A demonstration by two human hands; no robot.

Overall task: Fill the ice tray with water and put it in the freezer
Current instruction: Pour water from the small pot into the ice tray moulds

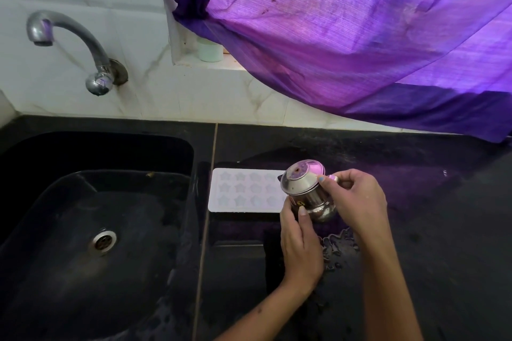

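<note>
**Two hands hold a small steel pot over the ice tray**

Two bare arms reach in from the bottom edge. The left hand point(300, 241) is nearest. Its grip is curled round the bottom of a small shiny steel pot with a lid point(306, 191), with the thumb lying across the front of the pot. The right hand point(357, 202) comes in from the right side. Its grip is closed too, and its fingers pinch the pot up near the lid. One fingertip has blue polish on it. The pot is tilted, so the lid faces up and to the left.

Both hands are over a flat black stone surface point(415, 230). A small puddle of water point(339, 246) lies on the surface just under the hands.

Just behind the pot lies the white flat ice tray with star-shaped holes point(243, 191). It rests flat on the surface, right beside the sink. The pot and the left hand cover its right end. I cannot tell if there is water in the holes.

To the left is a deep black sink point(83, 202) with a round metal drain point(104, 241) in the bottom.

Farther back is a white marble-look wall point(194, 97). A curved silver metal tap point(74, 44) sticks out of the wall above the sink. No water runs from it.

At the top right hangs a big purple cloth curtain point(346, 36). A small pale green tub point(210, 51) sits on the ledge, half behind the curtain.
</note>
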